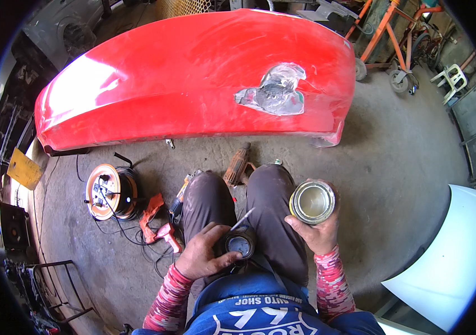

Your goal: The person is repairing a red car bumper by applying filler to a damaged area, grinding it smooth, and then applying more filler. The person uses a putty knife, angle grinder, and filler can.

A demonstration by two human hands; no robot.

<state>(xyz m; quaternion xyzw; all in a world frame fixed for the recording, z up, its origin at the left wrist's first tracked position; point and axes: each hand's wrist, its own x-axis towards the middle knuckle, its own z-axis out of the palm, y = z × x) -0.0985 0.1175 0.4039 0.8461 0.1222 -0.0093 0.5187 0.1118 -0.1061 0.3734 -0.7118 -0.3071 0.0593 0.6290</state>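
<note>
My left hand (200,254) is closed around a small, dark round container (240,244) with its open top facing up. A thin, pale pointed tool (242,219) sticks out past the fingers of the same hand; its handle is hidden. In my right hand (319,233) is an open metal tin can (312,202), gripped from below and the side with the thumb near its rim. The can's inside looks pale, and how full it is I cannot tell. Ahead lies a red car bumper (193,78) with a rough grey patch (277,92) on its right part.
A cable reel (104,192) stands on the concrete floor to the left, near a pink heat gun (170,237) and an orange rag (151,216). A power tool (238,164) lies beyond my knees. A white panel (444,262) sits at right, an orange wheeled stand (383,36) behind.
</note>
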